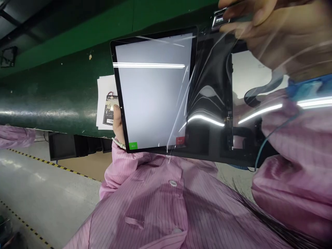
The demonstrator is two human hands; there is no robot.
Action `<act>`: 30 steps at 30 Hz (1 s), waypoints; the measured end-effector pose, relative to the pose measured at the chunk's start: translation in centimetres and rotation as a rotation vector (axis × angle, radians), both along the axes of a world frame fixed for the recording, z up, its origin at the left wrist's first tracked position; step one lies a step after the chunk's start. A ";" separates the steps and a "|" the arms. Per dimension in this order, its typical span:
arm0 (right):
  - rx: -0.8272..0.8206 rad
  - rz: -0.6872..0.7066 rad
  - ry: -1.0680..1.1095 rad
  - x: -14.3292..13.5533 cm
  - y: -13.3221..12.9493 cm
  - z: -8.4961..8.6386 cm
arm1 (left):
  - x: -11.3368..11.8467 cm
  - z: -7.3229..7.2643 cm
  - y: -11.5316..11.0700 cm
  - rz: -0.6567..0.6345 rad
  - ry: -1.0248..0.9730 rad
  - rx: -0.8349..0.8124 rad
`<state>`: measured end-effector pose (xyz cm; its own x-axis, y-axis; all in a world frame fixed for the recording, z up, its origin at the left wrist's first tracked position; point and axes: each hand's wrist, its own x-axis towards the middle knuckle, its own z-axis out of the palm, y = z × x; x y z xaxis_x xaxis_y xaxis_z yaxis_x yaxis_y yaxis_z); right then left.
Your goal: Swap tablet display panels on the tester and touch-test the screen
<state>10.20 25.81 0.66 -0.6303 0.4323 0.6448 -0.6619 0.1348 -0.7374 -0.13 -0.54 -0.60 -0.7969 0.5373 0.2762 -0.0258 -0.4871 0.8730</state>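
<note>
A lit tablet screen [153, 93] with a black border is tilted up in front of me, white all over with a green and a red label in its lower corners. My left hand [118, 121] grips its left edge, thumb on the front, other fingers hidden behind. Crumpled clear film [207, 91] stretches from the screen's right side toward my right hand [267, 31], whose bent fingers are closed on it at the upper right. By those fingertips is a small shiny rectangular piece [219, 20], whose kind I cannot make out.
A battery pack [110, 110] with wires lies on white paper [102, 86] on the green bench mat [52, 86]. Dark framed parts [230, 103] sit behind the film. A blue cord [269, 138] runs from my right wrist. Black bins [63, 145] stand below the bench edge.
</note>
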 end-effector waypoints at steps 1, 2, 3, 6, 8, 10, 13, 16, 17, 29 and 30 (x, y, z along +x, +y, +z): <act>0.029 -0.016 0.008 0.0 -0.3 0.1 | -0.1 -0.1 0.0 0.002 0.010 0.001; 0.051 -0.036 0.021 0.0 -0.6 0.3 | -0.1 -0.1 -0.1 0.022 0.019 -0.006; 0.068 -0.062 0.034 0.0 -0.9 0.5 | -0.1 -0.1 -0.1 0.050 0.025 -0.016; 0.167 -0.209 0.036 -0.2 -1.9 1.3 | -0.1 -0.1 0.1 0.141 0.029 -0.039; 0.313 -0.381 -0.041 -0.3 -2.9 1.9 | -0.1 0.0 0.1 0.186 0.024 -0.042; 0.458 -0.614 -0.151 -0.1 -4.4 2.3 | -0.2 -0.1 0.1 0.199 0.030 -0.048; 0.617 -0.868 -0.145 0.0 -7.2 2.0 | -0.3 -0.1 -0.1 0.176 0.033 -0.052; 0.783 -0.668 -0.070 -0.7 -10.1 0.8 | -0.2 -0.1 -0.3 0.124 0.004 -0.057; 0.831 -0.573 -0.079 -1.2 -10.9 0.4 | -0.1 -0.1 -0.3 0.093 0.000 -0.061; 0.869 -0.602 0.006 -1.9 -14.0 -1.9 | -0.3 1.1 -0.3 0.146 0.070 -0.113; 0.807 -0.638 0.005 -2.0 -13.8 -2.1 | -0.3 1.3 -0.3 0.129 0.074 -0.113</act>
<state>8.15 12.02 -1.44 -0.4315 0.1228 0.8937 -0.2958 0.9166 -0.2688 -0.41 -0.81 0.66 -0.8409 0.4632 0.2798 0.0965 -0.3805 0.9197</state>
